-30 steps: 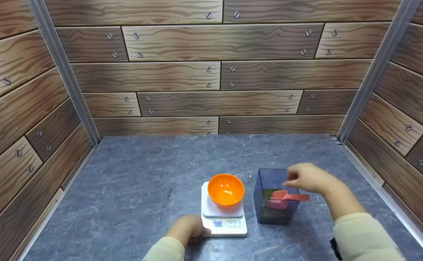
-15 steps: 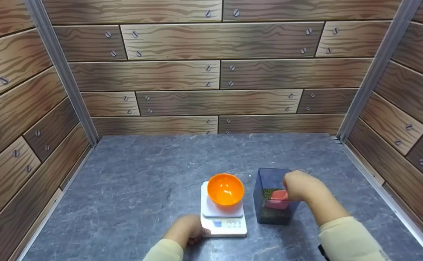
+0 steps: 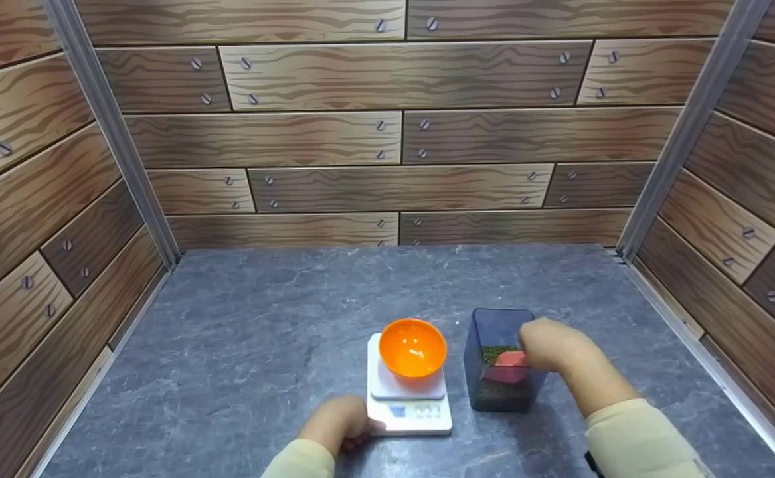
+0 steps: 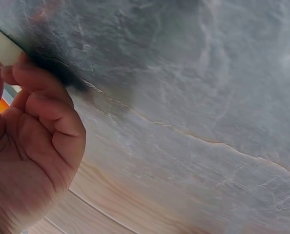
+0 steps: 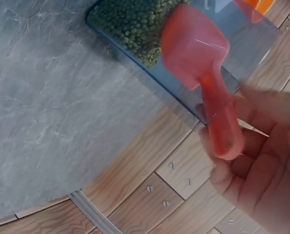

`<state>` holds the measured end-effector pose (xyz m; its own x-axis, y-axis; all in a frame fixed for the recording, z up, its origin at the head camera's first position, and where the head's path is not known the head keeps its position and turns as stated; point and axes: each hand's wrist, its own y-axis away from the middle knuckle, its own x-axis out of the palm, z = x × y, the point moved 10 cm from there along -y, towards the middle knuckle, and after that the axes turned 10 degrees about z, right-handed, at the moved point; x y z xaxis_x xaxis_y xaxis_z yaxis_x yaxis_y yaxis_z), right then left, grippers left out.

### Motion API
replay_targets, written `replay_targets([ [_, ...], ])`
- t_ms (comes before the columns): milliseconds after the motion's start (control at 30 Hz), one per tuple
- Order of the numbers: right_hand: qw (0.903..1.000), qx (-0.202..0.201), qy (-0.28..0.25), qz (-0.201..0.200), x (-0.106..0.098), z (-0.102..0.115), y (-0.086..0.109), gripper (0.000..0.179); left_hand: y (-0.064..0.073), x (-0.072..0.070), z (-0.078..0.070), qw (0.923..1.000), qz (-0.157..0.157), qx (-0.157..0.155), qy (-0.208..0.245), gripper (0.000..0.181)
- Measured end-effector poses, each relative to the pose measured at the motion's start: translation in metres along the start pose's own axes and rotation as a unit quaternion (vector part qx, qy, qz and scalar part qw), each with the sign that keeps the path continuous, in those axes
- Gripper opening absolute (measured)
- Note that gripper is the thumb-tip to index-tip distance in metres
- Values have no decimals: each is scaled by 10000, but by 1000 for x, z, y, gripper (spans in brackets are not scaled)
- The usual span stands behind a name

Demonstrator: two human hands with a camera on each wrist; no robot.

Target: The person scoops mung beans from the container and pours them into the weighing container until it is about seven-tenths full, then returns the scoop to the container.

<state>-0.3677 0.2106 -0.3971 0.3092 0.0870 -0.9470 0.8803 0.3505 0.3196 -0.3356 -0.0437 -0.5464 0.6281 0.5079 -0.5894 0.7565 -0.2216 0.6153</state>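
A white digital kitchen scale (image 3: 441, 425) stands on the table, with an orange bowl (image 3: 412, 348) on its platform. At the scale's front left corner my left hand (image 3: 342, 419) grips the edge, thumb over the top and fingers curled at the side. To the right is a clear bluish square container (image 3: 501, 325) partly filled with small green beans (image 5: 135, 29). My right hand (image 3: 552, 346) holds the handle of a red scoop (image 5: 196, 46) at the container's right rim. The scoop's bowl lies inside, back side up in the right wrist view, above the beans.
The grey marbled tabletop (image 3: 281, 312) is enclosed by wood-patterned walls (image 3: 334, 186) at the back and both sides. A narrow strip of table separates scale and container. A tiny white speck (image 3: 457, 322) lies behind that strip.
My right hand has come down and left from above the container's rim onto the scoop's handle, and the scoop has tilted slightly. My left hand stays at the scale.
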Motion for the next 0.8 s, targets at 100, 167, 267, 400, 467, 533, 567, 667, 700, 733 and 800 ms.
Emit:
replay_targets([
  [100, 9998, -6, 17, -205, 1, -3, -3, 21, 0, 1, -1, 10000, 37, 35, 33, 33],
  [167, 9993, -19, 148, -350, 0, -4, -4, 20, 1, 2, -1, 9999, 70, 81, 53, 32],
  [267, 9980, -80, 379, -493, -7, 0, -3, 17, 2, 2, -2, 9999, 70, 142, 14, 33],
  [400, 9949, -133, 839, -537, -21, 9, 1, 17, 3, -1, -4, 9997, 13, 236, 7, 33],
  [467, 9929, -98, 1042, -566, -28, 13, 4, 18, 3, -2, -5, 9996, -2, 283, -12, 34],
  [533, 9917, -12, 1148, -581, -33, 16, 7, 18, 3, -2, -5, 9995, 8, 306, -51, 35],
  [567, 9919, 59, 1129, -578, -34, 17, 7, 16, 3, -2, -5, 9995, 21, 300, -77, 35],
  [667, 9912, 188, 1159, -618, -36, 20, 8, 12, 2, 0, -4, 9996, 56, 234, -177, 36],
  [700, 9905, 218, 1198, -631, -35, 22, 7, 11, 1, 0, -4, 9996, 67, 208, -197, 37],
  [733, 9900, 250, 1248, -615, -33, 23, 6, 9, 1, 1, -3, 9996, 90, 187, -211, 37],
  [800, 9884, 293, 1371, -579, -28, 25, 3, 7, 0, 1, -3, 9996, 105, 145, -228, 37],
])
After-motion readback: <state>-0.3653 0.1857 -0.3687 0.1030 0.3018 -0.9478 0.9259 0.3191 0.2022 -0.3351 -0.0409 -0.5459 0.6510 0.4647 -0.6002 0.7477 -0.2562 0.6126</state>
